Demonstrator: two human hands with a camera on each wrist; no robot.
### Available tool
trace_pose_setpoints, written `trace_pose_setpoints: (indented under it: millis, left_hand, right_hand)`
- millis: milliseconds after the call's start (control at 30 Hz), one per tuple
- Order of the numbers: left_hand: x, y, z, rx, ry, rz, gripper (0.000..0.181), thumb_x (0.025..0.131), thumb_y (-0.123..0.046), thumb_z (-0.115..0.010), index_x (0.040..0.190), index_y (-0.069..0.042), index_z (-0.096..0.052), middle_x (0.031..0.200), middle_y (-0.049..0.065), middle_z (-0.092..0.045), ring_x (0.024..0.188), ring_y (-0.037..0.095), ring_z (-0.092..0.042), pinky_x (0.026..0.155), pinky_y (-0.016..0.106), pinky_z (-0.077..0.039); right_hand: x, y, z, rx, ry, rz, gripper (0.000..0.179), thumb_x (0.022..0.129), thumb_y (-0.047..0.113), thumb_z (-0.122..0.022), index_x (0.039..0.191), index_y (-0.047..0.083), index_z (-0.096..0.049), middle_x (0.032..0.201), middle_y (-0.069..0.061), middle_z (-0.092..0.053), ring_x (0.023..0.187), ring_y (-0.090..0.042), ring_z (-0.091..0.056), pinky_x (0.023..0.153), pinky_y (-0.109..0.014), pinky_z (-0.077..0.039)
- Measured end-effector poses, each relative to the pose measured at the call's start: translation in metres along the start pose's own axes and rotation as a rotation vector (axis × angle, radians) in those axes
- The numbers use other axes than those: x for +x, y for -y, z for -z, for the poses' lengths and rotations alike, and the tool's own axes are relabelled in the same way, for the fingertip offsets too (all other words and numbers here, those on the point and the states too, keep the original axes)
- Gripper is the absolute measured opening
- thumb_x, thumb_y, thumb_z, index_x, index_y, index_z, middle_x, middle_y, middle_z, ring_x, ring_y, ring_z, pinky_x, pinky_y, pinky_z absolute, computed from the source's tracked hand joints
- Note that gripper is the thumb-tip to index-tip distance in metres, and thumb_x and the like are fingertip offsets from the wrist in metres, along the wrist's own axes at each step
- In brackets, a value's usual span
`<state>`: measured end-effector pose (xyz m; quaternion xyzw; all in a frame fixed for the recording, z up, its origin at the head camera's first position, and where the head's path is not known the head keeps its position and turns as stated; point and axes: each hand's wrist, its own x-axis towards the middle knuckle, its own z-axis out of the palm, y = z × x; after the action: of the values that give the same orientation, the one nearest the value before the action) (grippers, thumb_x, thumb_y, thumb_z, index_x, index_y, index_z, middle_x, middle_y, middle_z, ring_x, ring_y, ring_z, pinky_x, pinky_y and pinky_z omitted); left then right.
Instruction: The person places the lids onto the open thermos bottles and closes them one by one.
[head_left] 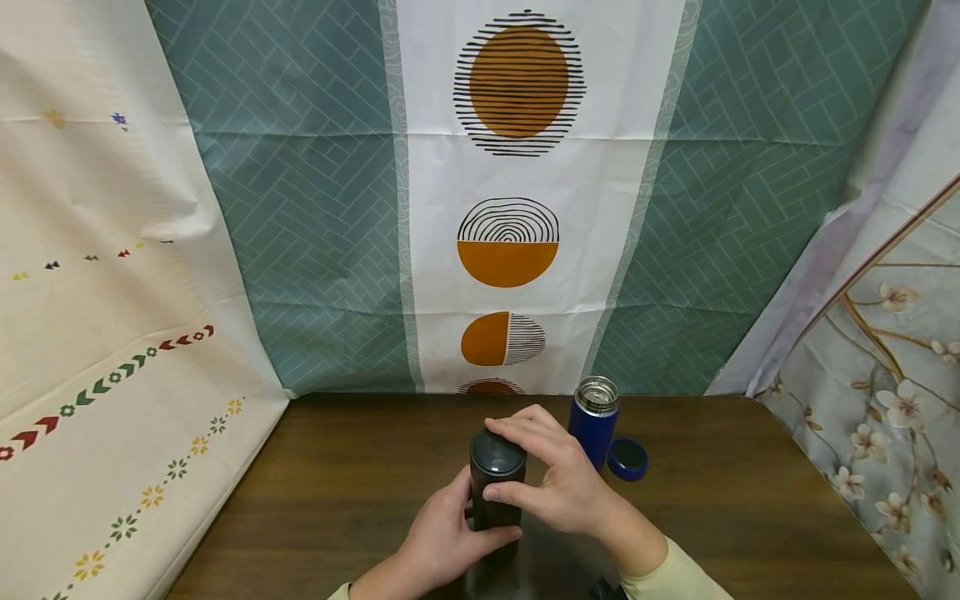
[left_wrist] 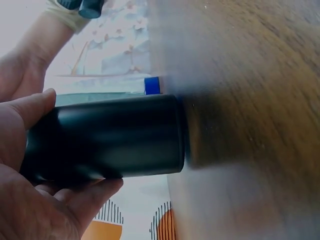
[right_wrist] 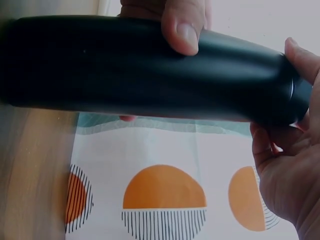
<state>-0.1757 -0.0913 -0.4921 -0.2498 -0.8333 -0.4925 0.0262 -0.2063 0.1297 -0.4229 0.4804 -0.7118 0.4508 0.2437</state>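
Black bottle (head_left: pixel 498 477) is nearest the camera, lower middle of the frame, upright; I can't tell whether its base touches the counter (head_left: pixel 322 483). Left hand (head_left: pixel 447 537) wraps round the body, thumb across the near side, probably to steady it. Right hand (head_left: pixel 553 471) clamps the top end between thumb and fingers, likely for control of that end. Blue bottle (head_left: pixel 597 432) stands upright, mouth uncovered, right of centre; blue cap (head_left: pixel 627 460) lies just beside it. I'd guess that pair is parked right to leave me elbow room.
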Motion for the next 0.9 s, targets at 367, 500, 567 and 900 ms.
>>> trace_pose_setpoints:
  millis: [367,500,567,900]
  left_hand:
    - [0.000,-0.004,0.000,0.026,-0.043,0.020,0.072,0.092,-0.045,-0.094,0.149,-0.021,-0.058,0.134,-0.003,-0.076,0.117,0.015,-0.075,0.092,0.037,-0.065]
    - [0.000,-0.006,0.000,0.027,-0.060,0.008,0.073,0.091,-0.046,-0.094,0.150,-0.021,-0.058,0.136,0.000,-0.076,0.117,0.016,-0.075,0.091,0.033,-0.064]
    - [0.000,-0.006,0.000,0.021,-0.063,0.008,0.073,0.091,-0.047,-0.094,0.150,-0.021,-0.058,0.137,0.000,-0.075,0.118,0.017,-0.075,0.091,0.033,-0.064]
    - [0.000,0.012,-0.003,0.055,-0.091,-0.109,0.070,0.095,-0.057,-0.088,0.151,-0.029,-0.058,0.129,-0.008,-0.076,0.110,0.010,-0.075,0.085,0.038,-0.066]
  right_hand:
    - [0.000,0.011,-0.010,-0.098,-0.080,-0.071,0.074,0.083,0.017,-0.101,0.149,0.007,-0.069,0.132,-0.004,-0.076,0.117,-0.023,-0.063,0.099,-0.032,-0.057]
    - [-0.001,0.014,-0.013,-0.130,-0.105,-0.102,0.075,0.082,0.016,-0.101,0.149,0.007,-0.070,0.127,-0.002,-0.077,0.115,-0.021,-0.063,0.096,-0.032,-0.058]
    - [-0.001,0.015,-0.014,-0.145,-0.113,-0.114,0.075,0.082,0.017,-0.101,0.149,0.008,-0.070,0.125,0.000,-0.078,0.114,-0.020,-0.062,0.095,-0.033,-0.058]
    - [0.000,0.009,-0.009,-0.198,-0.044,-0.080,0.071,0.089,0.034,-0.098,0.149,0.012,-0.069,0.130,0.002,-0.075,0.119,-0.018,-0.061,0.096,-0.035,-0.058]
